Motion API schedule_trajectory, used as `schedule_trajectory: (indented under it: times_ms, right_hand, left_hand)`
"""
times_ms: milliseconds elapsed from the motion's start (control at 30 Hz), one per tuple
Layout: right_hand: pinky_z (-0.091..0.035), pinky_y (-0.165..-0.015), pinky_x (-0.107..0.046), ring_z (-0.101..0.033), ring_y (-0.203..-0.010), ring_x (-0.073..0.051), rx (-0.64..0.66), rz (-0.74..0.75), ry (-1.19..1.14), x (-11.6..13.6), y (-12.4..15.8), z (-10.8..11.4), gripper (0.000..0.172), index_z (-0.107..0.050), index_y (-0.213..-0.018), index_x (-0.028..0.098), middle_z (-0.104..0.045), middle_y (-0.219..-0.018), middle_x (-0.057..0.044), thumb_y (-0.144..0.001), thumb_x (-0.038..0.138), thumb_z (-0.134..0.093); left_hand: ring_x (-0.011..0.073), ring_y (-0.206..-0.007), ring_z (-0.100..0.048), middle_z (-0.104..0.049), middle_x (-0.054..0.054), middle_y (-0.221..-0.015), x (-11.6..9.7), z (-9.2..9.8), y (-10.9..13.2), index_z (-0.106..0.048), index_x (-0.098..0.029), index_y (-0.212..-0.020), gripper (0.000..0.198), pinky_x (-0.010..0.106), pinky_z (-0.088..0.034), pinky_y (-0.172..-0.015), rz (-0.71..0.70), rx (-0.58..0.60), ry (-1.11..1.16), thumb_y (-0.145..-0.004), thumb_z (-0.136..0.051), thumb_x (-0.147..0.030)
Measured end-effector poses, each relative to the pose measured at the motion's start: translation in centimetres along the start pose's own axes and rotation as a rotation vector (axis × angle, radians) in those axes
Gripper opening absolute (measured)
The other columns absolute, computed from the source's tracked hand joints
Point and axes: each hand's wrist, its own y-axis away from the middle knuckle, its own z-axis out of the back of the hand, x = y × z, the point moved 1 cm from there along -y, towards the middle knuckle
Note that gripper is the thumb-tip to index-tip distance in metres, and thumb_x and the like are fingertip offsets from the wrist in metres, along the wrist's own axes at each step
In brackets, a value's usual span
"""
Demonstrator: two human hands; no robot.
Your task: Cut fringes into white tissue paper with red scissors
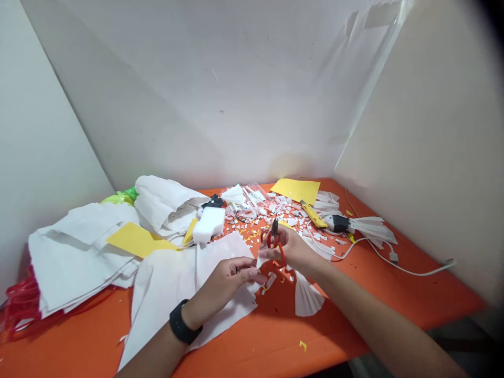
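Note:
My right hand (pixel 296 250) is closed around a pair of scissors (pixel 282 255) with red handles, the dark blades pointing up and away. Its fingertips also touch a small white paper piece (pixel 259 261). My left hand (pixel 232 274), wearing a black wristband (pixel 181 323), pinches that same piece from the other side. Below my right wrist, a pleated white paper fan (pixel 307 298) lies on the orange table (pixel 275 346). Large white sheets (pixel 165 294) spread beneath and beside my left forearm.
Paper scraps (pixel 252 228) litter the middle. A white foam block (pixel 208 224) and yellow sheets (pixel 297 190) lie around them. At right are a yellow cutter (pixel 314 215), a black-and-white figure with a pleated tail (pixel 339 223) and a white cable (pixel 417 273). Walls enclose the back and sides.

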Motion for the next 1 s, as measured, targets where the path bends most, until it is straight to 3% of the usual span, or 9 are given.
schedule_trajectory:
  times_ms: [133,300,567,767,1000]
  right_hand:
    - [-0.051,-0.076,-0.031,-0.065,-0.08,-0.017,0.004,0.17,0.055,-1.3,0.4,-1.8,0.033,-0.056,-0.088,0.021,-0.066,-0.083,0.001,-0.069,0.023,-0.084]
    - [-0.052,-0.08,-0.031,-0.065,-0.085,-0.017,-0.061,0.294,0.126,-1.9,0.8,-2.5,0.029,-0.054,-0.089,0.022,-0.067,-0.087,0.0,-0.075,0.02,-0.079]
    - [-0.052,-0.085,-0.033,-0.065,-0.092,-0.018,-0.042,0.35,0.229,-3.1,0.9,-2.7,0.028,-0.053,-0.094,0.024,-0.067,-0.095,-0.001,-0.077,0.014,-0.073]
    - [-0.05,-0.079,-0.032,-0.058,-0.085,-0.018,-0.147,0.448,0.465,-3.1,0.7,-1.9,0.029,-0.052,-0.088,0.024,-0.059,-0.09,0.0,-0.069,0.004,-0.064]
    - [-0.05,-0.081,-0.033,-0.062,-0.087,-0.019,-0.116,0.374,0.367,-3.3,0.9,-2.6,0.023,-0.048,-0.091,0.025,-0.064,-0.091,-0.001,-0.078,0.013,-0.063]
  left_hand:
    - [0.0225,-0.083,-0.074,-0.081,0.012,-0.089,0.0,-0.3,0.0,-0.079,-0.011,-0.087,0.032,0.033,-0.055,-0.082,0.06,-0.024,0.232,-0.085,-0.074,-0.043]
    - [0.02,-0.081,-0.074,-0.08,0.013,-0.09,-0.2,-0.3,0.1,-0.08,-0.011,-0.092,0.031,0.03,-0.057,-0.081,0.092,-0.075,0.335,-0.084,-0.078,-0.041]
    - [0.0197,-0.087,-0.073,-0.079,0.013,-0.103,0.0,0.4,0.1,-0.079,-0.014,-0.097,0.029,0.031,-0.056,-0.087,0.054,-0.143,0.346,-0.09,-0.072,-0.041]
    - [0.0271,-0.097,-0.073,-0.078,0.017,-0.108,-0.3,0.2,0.5,-0.077,-0.012,-0.105,0.035,0.038,-0.057,-0.088,0.05,-0.04,0.336,-0.094,-0.065,-0.043]
    - [0.0216,-0.094,-0.073,-0.078,0.014,-0.104,-0.1,0.3,0.3,-0.077,-0.011,-0.101,0.027,0.034,-0.057,-0.089,0.094,-0.081,0.486,-0.09,-0.072,-0.036]
